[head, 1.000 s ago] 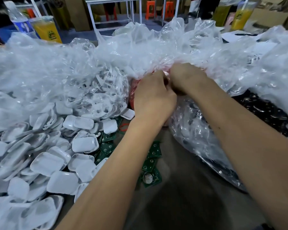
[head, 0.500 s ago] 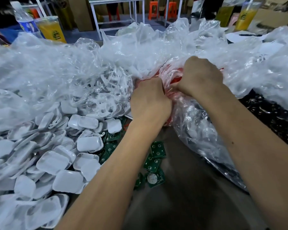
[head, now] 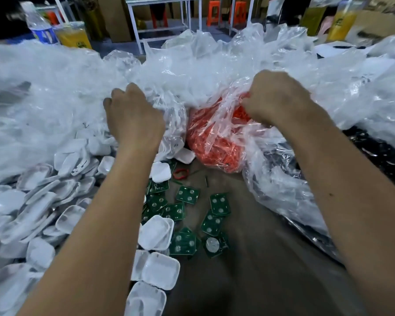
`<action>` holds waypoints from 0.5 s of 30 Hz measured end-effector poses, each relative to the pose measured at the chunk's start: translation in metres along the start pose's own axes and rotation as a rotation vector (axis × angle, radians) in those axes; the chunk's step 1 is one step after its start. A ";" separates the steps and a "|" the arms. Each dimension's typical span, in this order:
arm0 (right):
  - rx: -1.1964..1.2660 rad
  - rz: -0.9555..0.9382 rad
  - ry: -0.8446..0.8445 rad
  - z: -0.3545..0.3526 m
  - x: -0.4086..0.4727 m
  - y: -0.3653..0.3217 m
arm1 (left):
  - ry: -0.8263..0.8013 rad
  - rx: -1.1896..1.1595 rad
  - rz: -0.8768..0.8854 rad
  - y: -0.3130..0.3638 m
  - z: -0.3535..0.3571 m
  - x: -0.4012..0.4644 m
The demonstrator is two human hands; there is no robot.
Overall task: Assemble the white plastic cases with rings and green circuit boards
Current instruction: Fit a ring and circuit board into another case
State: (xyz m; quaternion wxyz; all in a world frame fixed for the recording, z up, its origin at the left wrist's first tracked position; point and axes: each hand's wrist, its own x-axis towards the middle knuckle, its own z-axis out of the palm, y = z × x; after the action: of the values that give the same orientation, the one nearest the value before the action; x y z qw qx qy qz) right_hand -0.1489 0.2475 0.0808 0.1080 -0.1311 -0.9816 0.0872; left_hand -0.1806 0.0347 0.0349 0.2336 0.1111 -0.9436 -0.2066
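Both hands grasp clear plastic: left hand [head: 132, 119] on crumpled sheeting [head: 78, 87], right hand [head: 276, 96] on the orange-ring bag [head: 214, 137], green circuit boards [head: 187, 215] near on the counter [head: 260, 258].

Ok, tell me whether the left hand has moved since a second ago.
Yes. The left hand has swung left, away from the clear bag of orange rings, where it earlier sat against the right hand.

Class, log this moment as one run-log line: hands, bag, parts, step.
left hand: grips clear plastic | right hand: grips ring bag | bag: pulled open, orange rings visible | cases, boards: loose on table | step: opening bag
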 end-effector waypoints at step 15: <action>0.372 -0.191 -0.016 0.010 -0.017 -0.036 | -0.305 -0.145 -0.128 -0.028 -0.002 0.023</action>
State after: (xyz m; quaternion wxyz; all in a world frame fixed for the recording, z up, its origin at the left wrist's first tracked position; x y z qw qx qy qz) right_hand -0.1438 0.2075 0.0747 0.1301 -0.0147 -0.9573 0.2576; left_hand -0.1968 0.0019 0.0329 0.0815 0.1210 -0.9418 -0.3029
